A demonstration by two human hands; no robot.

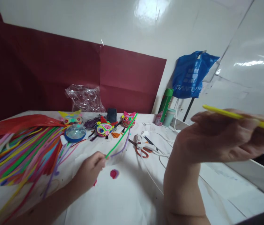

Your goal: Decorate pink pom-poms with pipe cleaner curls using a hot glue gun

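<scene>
My left hand (94, 167) is closed over the white paper, pinching the lower end of a bright green pipe cleaner (120, 139) that points up and away. A purple pipe cleaner (122, 149) curves out beside it; whether the hand grips it too I cannot tell. Raised close to the camera on the right, my right hand (225, 137) has its fingers wrapped round a yellow pipe cleaner (230, 113). Just past the left hand lies a small pink-red round piece (114, 174), and another bit of red shows at the hand's edge.
Many coloured pipe cleaners (28, 153) spread over the left side. Behind stand colourful animal-head ornaments (104, 129), a blue-rimmed round container (75, 133) and a phone (112, 115). A white glue gun (143, 143), orange-handled scissors (142, 153), cables and a green spray can (164, 107) sit right.
</scene>
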